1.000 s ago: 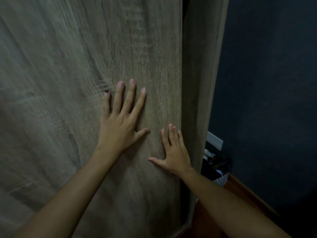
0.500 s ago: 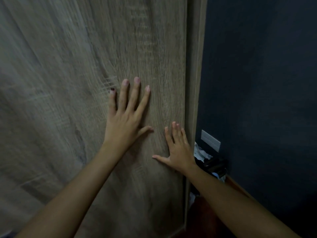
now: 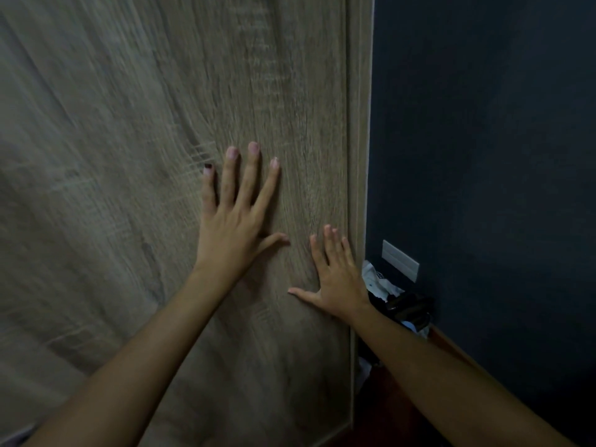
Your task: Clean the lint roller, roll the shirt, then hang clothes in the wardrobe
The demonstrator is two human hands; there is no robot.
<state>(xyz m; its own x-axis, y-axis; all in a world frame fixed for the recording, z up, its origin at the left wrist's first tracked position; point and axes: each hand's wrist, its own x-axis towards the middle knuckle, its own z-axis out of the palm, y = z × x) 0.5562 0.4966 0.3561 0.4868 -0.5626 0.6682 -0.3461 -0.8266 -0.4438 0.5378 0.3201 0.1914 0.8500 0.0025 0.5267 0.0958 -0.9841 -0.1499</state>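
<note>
The wood-grain wardrobe door (image 3: 135, 156) fills the left and middle of the head view. My left hand (image 3: 233, 217) lies flat on it with fingers spread. My right hand (image 3: 335, 279) lies flat lower down, close to the door's right edge. Both hands hold nothing. The door's right edge meets the wardrobe's side panel (image 3: 359, 124) with almost no gap. No lint roller, shirt or hanging clothes show.
A dark blue wall (image 3: 483, 156) stands to the right of the wardrobe, with a white wall plate (image 3: 400, 260) low on it. Below it lie a white cloth (image 3: 382, 283) and dark objects (image 3: 409, 306) by a reddish-brown floor (image 3: 400, 401).
The door has slid to the right under both palms, and the dark gap at its right edge has narrowed to almost nothing. Both hands stay flat on the door.
</note>
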